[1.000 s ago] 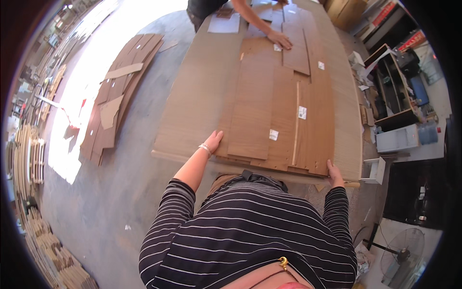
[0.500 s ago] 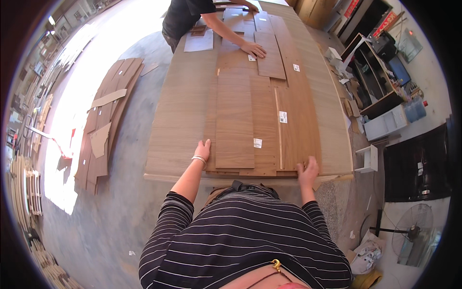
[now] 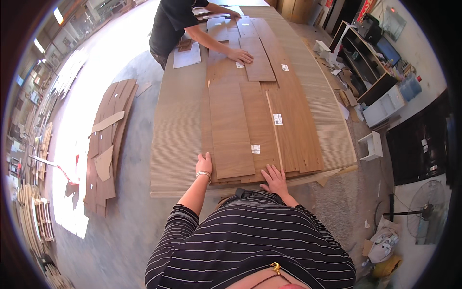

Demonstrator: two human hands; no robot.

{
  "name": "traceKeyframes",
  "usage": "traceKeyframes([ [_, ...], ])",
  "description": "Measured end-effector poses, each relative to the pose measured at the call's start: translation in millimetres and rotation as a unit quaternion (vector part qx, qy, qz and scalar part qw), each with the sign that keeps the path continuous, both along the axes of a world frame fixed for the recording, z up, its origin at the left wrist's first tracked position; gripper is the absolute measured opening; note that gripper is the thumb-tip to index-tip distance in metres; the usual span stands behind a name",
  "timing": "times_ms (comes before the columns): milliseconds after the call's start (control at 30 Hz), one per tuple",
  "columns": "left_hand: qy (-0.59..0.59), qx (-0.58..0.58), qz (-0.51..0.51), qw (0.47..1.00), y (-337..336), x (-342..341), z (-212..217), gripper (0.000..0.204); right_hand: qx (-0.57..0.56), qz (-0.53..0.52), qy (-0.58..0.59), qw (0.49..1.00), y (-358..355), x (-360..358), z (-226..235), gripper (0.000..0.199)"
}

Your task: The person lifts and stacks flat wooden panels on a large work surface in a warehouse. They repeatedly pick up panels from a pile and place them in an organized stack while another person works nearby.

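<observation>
Several brown wood-grain panels [image 3: 298, 144] lie stacked and overlapping, lengthwise, on a large ribbed cardboard sheet in front of me. At the near left edge of the stack is my left hand [image 3: 204, 164], its visible fingers stretched forward against the edge. My right hand [image 3: 275, 181] rests on the near end of the panels, fingers spread, beside a thin pale strip [image 3: 275, 132]. A narrower panel [image 3: 231, 130] lies on top between my hands, near a white label [image 3: 255, 149]. Across the stack, a co-worker's hand [image 3: 240, 56] lies flat on a smaller panel [image 3: 258, 60].
Ribbed cardboard [image 3: 178, 130] extends past the panels on both sides. White papers [image 3: 187, 56] lie by the co-worker [image 3: 175, 24]. More brown panels [image 3: 103, 139] lie at the left. To the right stand a dark shelf [image 3: 358, 62], a white stand [image 3: 371, 146] and a fan [image 3: 426, 210].
My right hand has moved left from the near right corner onto the panels' near end. My left hand stays at the left edge. The whole view has shifted slightly.
</observation>
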State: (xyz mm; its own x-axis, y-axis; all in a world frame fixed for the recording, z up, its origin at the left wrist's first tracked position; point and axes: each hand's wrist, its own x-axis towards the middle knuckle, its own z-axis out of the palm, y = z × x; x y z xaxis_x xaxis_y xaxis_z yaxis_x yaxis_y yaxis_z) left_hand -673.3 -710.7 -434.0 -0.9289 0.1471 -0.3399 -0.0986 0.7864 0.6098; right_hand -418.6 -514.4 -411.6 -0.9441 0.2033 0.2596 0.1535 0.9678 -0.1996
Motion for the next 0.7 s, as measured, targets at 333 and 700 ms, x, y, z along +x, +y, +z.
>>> traceKeyframes([
  [333, 0.012, -0.017, 0.002, 1.000, -2, -1, -6, 0.059, -0.002, -0.017, 0.034, 0.999, 2, -3, -3, 0.054],
  [700, 0.014, -0.011, -0.002, 1.000, 2, -4, -2, 0.059, -0.029, -0.019, 0.054, 0.998, 3, -2, 0, 0.055],
])
